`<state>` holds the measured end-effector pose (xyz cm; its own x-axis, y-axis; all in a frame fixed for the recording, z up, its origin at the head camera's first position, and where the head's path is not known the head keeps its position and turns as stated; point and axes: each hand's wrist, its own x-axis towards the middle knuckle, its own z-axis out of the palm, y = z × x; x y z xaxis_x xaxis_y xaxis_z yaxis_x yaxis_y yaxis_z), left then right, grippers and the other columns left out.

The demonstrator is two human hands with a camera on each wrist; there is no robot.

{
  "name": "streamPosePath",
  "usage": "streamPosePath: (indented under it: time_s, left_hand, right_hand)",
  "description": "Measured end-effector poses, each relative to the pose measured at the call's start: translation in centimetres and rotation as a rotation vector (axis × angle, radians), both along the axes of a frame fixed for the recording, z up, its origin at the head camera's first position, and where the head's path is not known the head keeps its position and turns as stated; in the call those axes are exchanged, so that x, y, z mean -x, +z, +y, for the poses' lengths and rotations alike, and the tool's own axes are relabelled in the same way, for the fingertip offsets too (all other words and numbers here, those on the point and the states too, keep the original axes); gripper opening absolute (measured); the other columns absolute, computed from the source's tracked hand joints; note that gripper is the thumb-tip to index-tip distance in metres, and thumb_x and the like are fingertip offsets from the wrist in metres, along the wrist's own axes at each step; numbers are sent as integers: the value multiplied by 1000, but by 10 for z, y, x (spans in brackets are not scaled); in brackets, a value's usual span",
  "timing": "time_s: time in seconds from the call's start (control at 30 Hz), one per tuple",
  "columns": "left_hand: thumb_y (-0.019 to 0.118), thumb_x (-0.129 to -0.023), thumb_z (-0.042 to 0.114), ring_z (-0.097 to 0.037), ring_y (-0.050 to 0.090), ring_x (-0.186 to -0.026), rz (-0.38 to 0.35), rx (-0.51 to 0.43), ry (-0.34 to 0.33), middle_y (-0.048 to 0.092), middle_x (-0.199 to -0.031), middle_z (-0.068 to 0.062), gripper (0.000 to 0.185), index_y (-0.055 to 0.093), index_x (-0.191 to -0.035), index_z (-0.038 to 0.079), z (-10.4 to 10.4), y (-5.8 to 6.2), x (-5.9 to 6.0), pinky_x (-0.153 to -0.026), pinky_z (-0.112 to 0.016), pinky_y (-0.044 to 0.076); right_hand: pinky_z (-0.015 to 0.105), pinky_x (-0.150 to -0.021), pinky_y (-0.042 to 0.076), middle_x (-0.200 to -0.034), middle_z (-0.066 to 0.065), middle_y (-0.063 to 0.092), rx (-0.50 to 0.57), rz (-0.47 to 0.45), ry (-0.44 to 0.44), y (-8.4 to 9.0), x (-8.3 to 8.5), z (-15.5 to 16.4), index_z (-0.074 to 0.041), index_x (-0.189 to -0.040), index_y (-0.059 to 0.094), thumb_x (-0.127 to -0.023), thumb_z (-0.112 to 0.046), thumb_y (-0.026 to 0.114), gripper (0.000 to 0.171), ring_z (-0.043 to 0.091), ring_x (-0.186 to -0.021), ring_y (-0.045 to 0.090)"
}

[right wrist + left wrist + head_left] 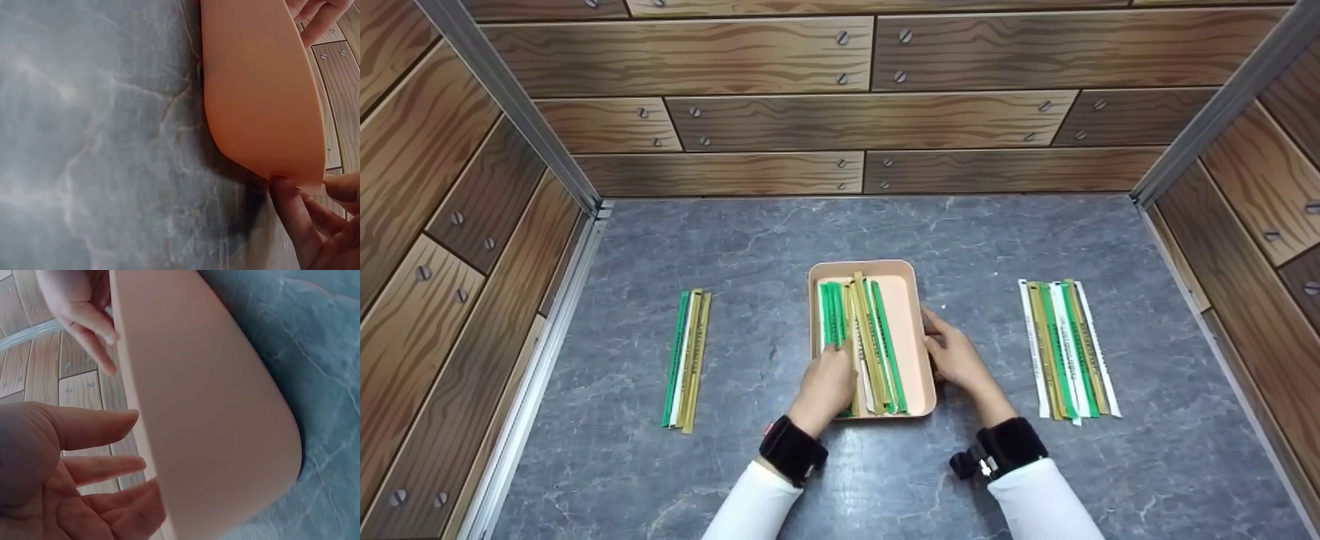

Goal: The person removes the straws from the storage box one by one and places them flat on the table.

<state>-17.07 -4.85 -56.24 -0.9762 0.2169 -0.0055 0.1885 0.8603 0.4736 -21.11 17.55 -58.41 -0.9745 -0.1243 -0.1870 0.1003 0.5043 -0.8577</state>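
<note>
Right hand (pixel 956 358) holds peach tray (pixel 913 330); green/gold strips (pixel 864 341) inside, prob. paper.

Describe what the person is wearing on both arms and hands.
Both hands, the left hand and the right hand, are bare, with no gloves or rings visible. Each arm wears a white long sleeve and a black padded wrist strap. The right strap carries a small black camera mount.

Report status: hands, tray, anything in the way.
Left hand open, fingers over the strips inside the tray. Right hand grips the tray's right rim. Loose strip piles lie apart on either side; nothing in the way.
</note>
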Motion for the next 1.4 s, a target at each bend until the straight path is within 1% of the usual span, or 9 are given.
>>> streamPosePath:
  time_s: [0.1, 0.27, 0.4, 0.5, 0.6, 0.77, 0.97, 1.2, 1.4]
  left_hand:
    - [71, -87, 9, -36, 65, -83, 14, 61, 2, 63, -100, -23, 47, 58, -130, -6, 5, -4, 3, -70, -44, 56]
    - [70, -82, 3, -33, 61, -86, 109, 194, 18, 60, -94, -19, 39, 63, -120, -5, 10, -9, 3, -65, -41, 57]
    - [66, -84, 1, -32, 60, -85, 121, 264, 29, 59, -95, -20, 32, 64, -115, -7, 10, -9, 1, -62, -40, 57]
    - [63, -86, -1, -31, 60, -80, 117, 265, 36, 59, -93, -20, 24, 65, -109, -8, 9, -10, 0, -61, -40, 57]
    - [63, -84, -3, -31, 62, -74, 135, 253, 27, 59, -89, -19, 18, 68, -101, -7, 7, -12, 0, -58, -40, 57]
    - [65, -80, -8, -30, 64, -64, 158, 231, 9, 59, -87, -18, 18, 69, -97, -3, 7, -15, 0, -52, -40, 56]
    - [65, -78, -8, -34, 65, -67, 118, 222, 36, 62, -91, -22, 23, 68, -100, -3, 8, -18, 2, -53, -41, 56]
    - [68, -76, -3, -36, 66, -68, 152, 218, 59, 62, -84, -21, 20, 66, -96, -2, 8, -24, 4, -56, -43, 56]
    - [66, -77, -5, -37, 65, -68, 128, 171, 88, 62, -81, -21, 21, 63, -97, -1, 7, -23, 6, -55, -43, 56]
  right_hand:
    - [37, -48, 54, -128, 22, 56, -19, -15, -1, 0, 3, 0, -14, -154, 33, -102, -9, 49, 55, 25, -77, 67]
    - [37, -45, 53, -122, 22, 60, -24, -28, -20, -1, 7, -1, -18, -154, 35, -103, -11, 48, 53, 23, -68, 65]
    - [36, -41, 52, -119, 26, 62, -41, -23, -32, -3, 7, -2, -20, -153, 37, -103, -12, 48, 52, 23, -58, 63]
    - [36, -40, 51, -119, 27, 61, -48, -18, -36, -3, 6, -3, -21, -153, 37, -103, -12, 48, 52, 22, -55, 62]
    - [36, -40, 51, -117, 28, 62, -44, -12, -35, -5, 6, -4, -20, -153, 37, -103, -12, 47, 51, 21, -53, 61]
    - [36, -38, 50, -115, 27, 63, -53, -5, -42, -5, 5, -4, -21, -152, 39, -103, -12, 48, 51, 20, -47, 58]
    - [37, -37, 49, -116, 25, 63, -45, -3, -53, -6, 4, -3, -21, -151, 40, -102, -12, 49, 51, 19, -45, 56]
    - [37, -38, 51, -119, 24, 62, -23, -7, -55, -7, 5, -3, -22, -151, 41, -102, -11, 49, 51, 20, -50, 60]
    - [38, -38, 51, -117, 24, 63, -30, -3, -53, -6, 4, -3, -21, -151, 41, -102, -11, 50, 51, 21, -53, 62]
